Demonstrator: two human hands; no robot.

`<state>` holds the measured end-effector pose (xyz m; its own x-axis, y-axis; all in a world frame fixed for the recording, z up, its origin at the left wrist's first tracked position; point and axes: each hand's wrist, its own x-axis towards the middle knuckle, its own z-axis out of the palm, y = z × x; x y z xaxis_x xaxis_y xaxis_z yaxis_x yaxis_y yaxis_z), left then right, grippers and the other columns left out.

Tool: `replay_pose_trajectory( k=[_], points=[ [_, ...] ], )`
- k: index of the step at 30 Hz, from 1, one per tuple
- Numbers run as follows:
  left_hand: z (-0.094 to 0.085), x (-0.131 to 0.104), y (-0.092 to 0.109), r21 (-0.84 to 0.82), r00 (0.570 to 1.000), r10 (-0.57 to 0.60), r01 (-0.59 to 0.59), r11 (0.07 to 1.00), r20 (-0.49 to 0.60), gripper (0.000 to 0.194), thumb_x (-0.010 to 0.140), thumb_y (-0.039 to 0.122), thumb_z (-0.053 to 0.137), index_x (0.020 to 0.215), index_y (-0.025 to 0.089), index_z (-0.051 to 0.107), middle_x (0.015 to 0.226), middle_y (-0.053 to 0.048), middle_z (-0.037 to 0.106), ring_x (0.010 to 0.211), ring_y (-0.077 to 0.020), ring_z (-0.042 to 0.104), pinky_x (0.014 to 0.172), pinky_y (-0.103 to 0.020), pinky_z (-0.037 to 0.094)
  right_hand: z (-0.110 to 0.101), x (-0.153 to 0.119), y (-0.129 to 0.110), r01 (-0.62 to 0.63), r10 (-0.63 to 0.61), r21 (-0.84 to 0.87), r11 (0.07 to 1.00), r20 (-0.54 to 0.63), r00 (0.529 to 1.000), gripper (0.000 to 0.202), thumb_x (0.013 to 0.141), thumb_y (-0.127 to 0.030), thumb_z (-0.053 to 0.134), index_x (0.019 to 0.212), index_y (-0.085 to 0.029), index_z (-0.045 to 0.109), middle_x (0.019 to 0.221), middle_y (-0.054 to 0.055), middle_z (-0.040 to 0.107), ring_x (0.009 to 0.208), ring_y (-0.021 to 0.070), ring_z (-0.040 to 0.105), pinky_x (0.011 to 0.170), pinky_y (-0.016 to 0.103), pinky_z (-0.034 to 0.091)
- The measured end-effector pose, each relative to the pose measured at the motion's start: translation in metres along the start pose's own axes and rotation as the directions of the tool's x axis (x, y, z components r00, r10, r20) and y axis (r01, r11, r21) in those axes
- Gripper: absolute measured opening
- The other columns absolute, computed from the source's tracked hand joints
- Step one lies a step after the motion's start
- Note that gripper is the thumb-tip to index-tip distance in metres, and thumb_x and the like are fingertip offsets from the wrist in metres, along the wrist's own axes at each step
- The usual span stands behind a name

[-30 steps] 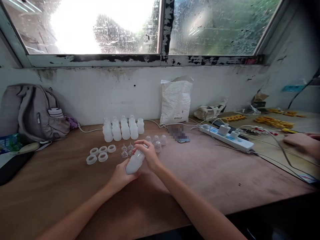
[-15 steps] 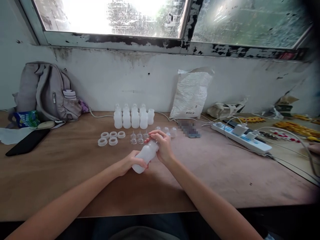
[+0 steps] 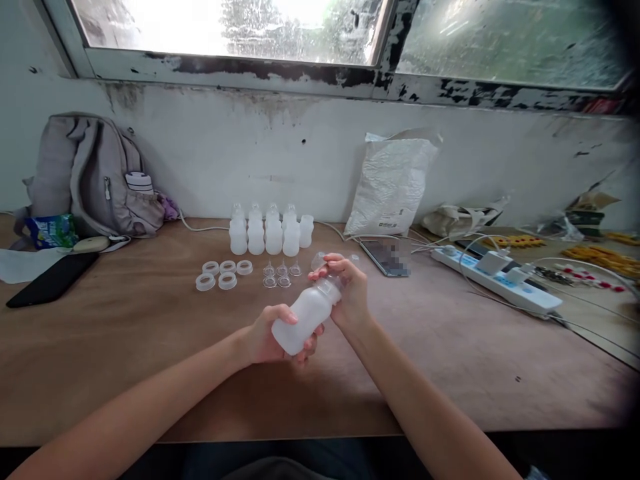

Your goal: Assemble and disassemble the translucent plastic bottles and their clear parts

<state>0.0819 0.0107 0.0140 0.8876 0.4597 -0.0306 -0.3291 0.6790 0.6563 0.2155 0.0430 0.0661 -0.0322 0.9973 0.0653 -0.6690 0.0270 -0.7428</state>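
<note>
A frosted white baby bottle (image 3: 304,319) is held tilted over the table, its top leaning up to the right. Around its lower body wraps my left hand (image 3: 265,337), thumb on the near side. My right hand (image 3: 354,293) is closed on a clear cap (image 3: 336,285) at the bottle's top; its fingers partly hide the cap. Beyond the hands lie several clear teats (image 3: 270,281) and several white collar rings (image 3: 227,287). Clear caps (image 3: 317,260) stand partly hidden behind my right hand. Several capped bottles (image 3: 256,241) are lined up near the wall, beside one uncapped bottle (image 3: 307,233).
At the left are a grey backpack (image 3: 90,173), a black phone (image 3: 55,280) and a blue-green packet (image 3: 53,231). Another phone (image 3: 385,259), a white power strip (image 3: 495,280) with cables and a silvery mailer bag (image 3: 390,187) are on the right. Yellow pieces (image 3: 600,259) lie farther right.
Both hands and the bottle have shifted slightly right in view. The bottle's top now shows more clearly under my right hand's fingers. The camera view has also shifted a little.
</note>
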Motion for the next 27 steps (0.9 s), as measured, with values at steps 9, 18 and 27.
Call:
replay_pose_trajectory(
  k=[9, 18, 27],
  points=[
    [0.01, -0.017, -0.015, 0.326, 0.951, -0.305, 0.275, 0.904, 0.044, 0.033, 0.054, 0.02, 0.056, 0.085, 0.009, 0.06, 0.063, -0.002, 0.061, 0.053, -0.0148, 0.054, 0.05, -0.026, 0.038, -0.073, 0.06, -0.046, 0.263, -0.339, -0.247, 0.933, -0.35, 0.873, 0.014, 0.069, -0.031, 0.047, 0.07, -0.017, 0.051, 0.047, -0.005, 0.051, 0.043, 0.0098, 0.052, 0.05, 0.024, 0.045],
    [-0.006, -0.024, 0.001, 0.213, 0.98, -0.121, 0.154, 0.965, -0.16, 0.037, 0.06, 0.028, 0.058, 0.092, 0.012, 0.057, 0.073, -0.004, 0.06, 0.065, -0.0153, 0.056, 0.065, -0.029, 0.04, -0.149, 0.068, -0.025, 0.183, -0.25, -0.854, 0.488, 0.064, 0.966, 0.029, 0.073, -0.037, 0.045, 0.098, -0.022, 0.046, 0.084, 0.002, 0.054, 0.08, 0.0168, 0.053, 0.075, 0.032, 0.041],
    [-0.05, -0.034, 0.042, 0.109, 0.979, -0.066, 0.088, 0.99, -0.195, 0.038, 0.064, 0.032, 0.056, 0.095, 0.01, 0.056, 0.073, -0.004, 0.058, 0.063, -0.0139, 0.055, 0.067, -0.031, 0.042, -0.145, 0.061, -0.038, 0.161, -0.121, -0.945, 0.284, 0.131, 0.984, 0.03, 0.076, -0.04, 0.044, 0.1, -0.023, 0.046, 0.098, 0.005, 0.054, 0.094, 0.02, 0.051, 0.081, 0.031, 0.04]
  ],
)
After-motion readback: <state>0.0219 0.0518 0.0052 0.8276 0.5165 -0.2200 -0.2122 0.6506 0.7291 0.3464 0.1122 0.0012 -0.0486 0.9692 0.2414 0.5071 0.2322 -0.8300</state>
